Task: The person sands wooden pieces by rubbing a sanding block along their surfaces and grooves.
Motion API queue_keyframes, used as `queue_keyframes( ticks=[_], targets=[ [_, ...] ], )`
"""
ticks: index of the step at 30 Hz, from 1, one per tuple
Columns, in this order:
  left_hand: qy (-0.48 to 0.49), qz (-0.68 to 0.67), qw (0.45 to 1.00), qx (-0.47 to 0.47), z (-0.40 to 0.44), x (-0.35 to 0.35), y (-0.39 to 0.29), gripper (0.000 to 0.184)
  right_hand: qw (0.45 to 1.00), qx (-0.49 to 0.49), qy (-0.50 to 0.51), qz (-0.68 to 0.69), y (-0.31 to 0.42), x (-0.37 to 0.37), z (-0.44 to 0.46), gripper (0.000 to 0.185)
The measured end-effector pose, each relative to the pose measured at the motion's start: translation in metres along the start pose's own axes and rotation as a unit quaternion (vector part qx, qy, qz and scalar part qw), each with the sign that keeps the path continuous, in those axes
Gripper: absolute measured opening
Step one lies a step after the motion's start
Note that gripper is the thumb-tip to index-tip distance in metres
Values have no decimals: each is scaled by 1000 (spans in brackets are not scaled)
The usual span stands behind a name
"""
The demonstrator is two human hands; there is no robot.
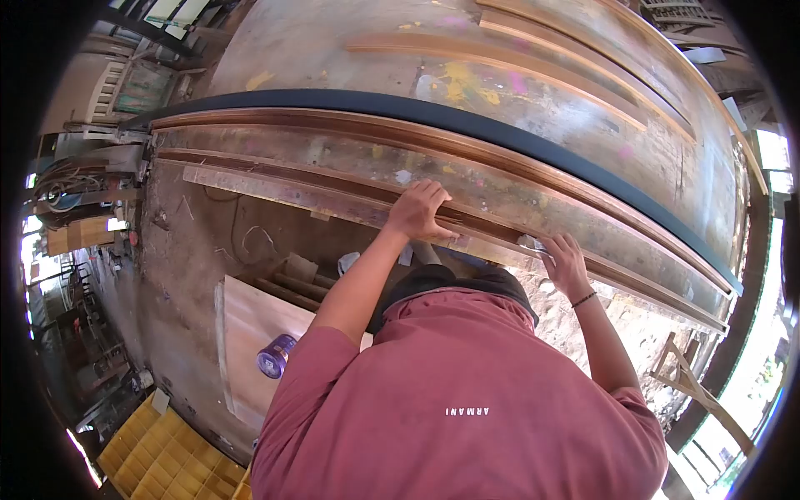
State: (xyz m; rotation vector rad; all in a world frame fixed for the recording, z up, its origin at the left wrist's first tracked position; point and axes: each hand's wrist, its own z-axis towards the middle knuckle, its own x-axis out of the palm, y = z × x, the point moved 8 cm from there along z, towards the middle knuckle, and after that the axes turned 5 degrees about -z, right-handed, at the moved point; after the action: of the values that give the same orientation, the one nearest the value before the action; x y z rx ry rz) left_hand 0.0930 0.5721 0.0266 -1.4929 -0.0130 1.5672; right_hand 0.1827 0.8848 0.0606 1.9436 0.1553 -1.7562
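A long brown wooden moulding (333, 178) lies along the near edge of a paint-stained workbench (317, 150). My left hand (419, 210) rests over this moulding, thumb and fingers apart on either side of it. Farther right, my right hand (565, 263) is bent at the bench edge, its fingers round a small whitish crumpled piece (531, 243) beside the moulding. Beyond them runs a second long brown moulding (350, 127), next to a dark blue-grey strip (400, 107).
More wooden strips (500, 62) lie on the far part of the bench. Below the bench, a purple container (276, 356) stands on a pale board (258, 333). Yellow tiled panels (167, 450) are at lower left, and a wooden frame (700, 392) leans at lower right.
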Motion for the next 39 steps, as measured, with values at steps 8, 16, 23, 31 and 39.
queue_keyframes(
  ticks=[8, 16, 23, 31, 39],
  targets=[
    [12, 6, 1000, 16, 2, 5, 7, 78, 998, -38, -49, 23, 95, 53, 85, 28],
    [21, -16, 1000, -6, -1, -1, 4, 79, 997, -27, -78, 7, 104, 36, 87, 32],
    [7, -21, 1000, 17, -2, 1, 3, 81, 997, 9, -72, -33, 41, 16, 29, 34],
    [11, -11, 1000, 4, 0, 2, 6, 79, 998, -10, -34, 44, 105, 38, 98, 34],
    [12, -9, 1000, -9, 0, 0, 6, 79, 997, -27, 31, 60, 5, 24, 24, 40]
  ],
)
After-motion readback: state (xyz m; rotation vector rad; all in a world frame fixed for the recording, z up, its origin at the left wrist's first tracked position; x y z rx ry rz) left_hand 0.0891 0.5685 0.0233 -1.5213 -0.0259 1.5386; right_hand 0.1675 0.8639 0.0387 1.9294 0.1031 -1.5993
